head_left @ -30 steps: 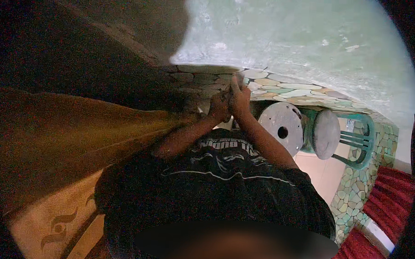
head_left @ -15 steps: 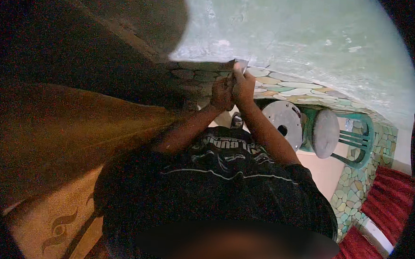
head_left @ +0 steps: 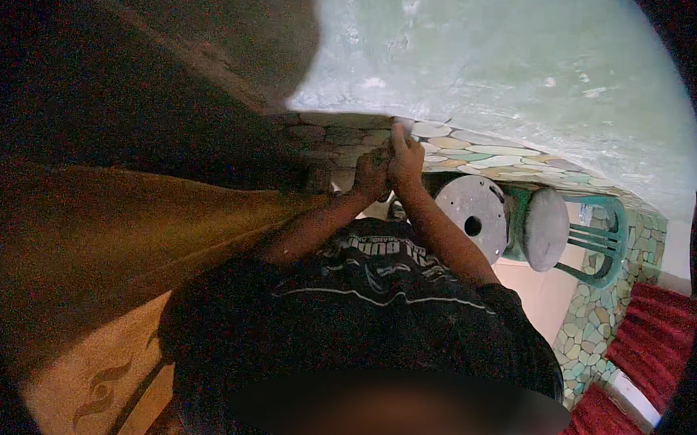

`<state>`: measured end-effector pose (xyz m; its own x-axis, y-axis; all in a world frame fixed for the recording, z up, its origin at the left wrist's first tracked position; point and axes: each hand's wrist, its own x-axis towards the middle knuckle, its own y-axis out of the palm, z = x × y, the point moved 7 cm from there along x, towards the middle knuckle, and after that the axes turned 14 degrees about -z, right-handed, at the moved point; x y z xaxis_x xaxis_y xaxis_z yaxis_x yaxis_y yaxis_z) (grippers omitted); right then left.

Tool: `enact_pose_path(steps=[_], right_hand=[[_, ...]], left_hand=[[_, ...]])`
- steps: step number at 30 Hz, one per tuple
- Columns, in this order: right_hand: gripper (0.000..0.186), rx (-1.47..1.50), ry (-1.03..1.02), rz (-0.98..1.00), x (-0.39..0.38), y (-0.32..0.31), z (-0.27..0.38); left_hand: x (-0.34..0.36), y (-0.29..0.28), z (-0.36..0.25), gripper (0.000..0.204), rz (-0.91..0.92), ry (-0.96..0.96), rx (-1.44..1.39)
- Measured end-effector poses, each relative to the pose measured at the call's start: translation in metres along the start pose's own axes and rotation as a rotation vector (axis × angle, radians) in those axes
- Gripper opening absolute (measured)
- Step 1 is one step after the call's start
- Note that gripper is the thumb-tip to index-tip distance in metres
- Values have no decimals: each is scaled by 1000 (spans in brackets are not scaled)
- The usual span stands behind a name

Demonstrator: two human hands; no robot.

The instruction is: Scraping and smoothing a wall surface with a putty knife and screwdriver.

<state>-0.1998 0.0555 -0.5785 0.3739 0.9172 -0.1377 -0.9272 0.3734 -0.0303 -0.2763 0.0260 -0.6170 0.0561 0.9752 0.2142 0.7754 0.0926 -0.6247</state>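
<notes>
Both my hands are together in front of the wall, just below the edge of the pale green plaster (head_left: 464,59). My right hand (head_left: 407,164) is closed on a small flat grey piece (head_left: 405,127), which shows past its fingertips; its kind is not clear. One finger of that hand points up along the piece. Pressed close beside it, my left hand (head_left: 371,173) is closed too, in shadow. Whatever its fingers hold is hidden. The flat piece is level with the band of painted stone pattern (head_left: 484,143) under the plaster.
To the right stand a round grey disc with a central hole (head_left: 462,203), a round grey stool top (head_left: 545,230) and a green plastic chair (head_left: 616,241). Red curtains (head_left: 654,332) hang farther right. A brown-orange cloth (head_left: 130,223) spreads on the left.
Both hands and the flat piece have dropped slightly relative to the plaster's lower edge. The flat piece looks more blurred now. Both hands stay closed and close together.
</notes>
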Motion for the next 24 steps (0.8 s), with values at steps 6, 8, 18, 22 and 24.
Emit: enact_pose_path(steps=[6, 8, 18, 22, 24], right_hand=[[46, -53, -101, 120, -10, 5, 25], [45, -79, -67, 51, -5, -6, -13], [29, -58, -119, 102, 2, -3, 2], [21, 106, 71, 176, 3, -2, -7], [21, -325, -604, 60, -3, -9, 1]], left_hand=[[-6, -7, 4, 47, -197, 196, 99], [-10, -13, -3, 47, -352, 236, -37], [3, -5, 14, 34, -162, -338, -136], [7, 3, 7, 34, -105, 20, -60], [-8, 20, 25, 35, -147, -93, -98]])
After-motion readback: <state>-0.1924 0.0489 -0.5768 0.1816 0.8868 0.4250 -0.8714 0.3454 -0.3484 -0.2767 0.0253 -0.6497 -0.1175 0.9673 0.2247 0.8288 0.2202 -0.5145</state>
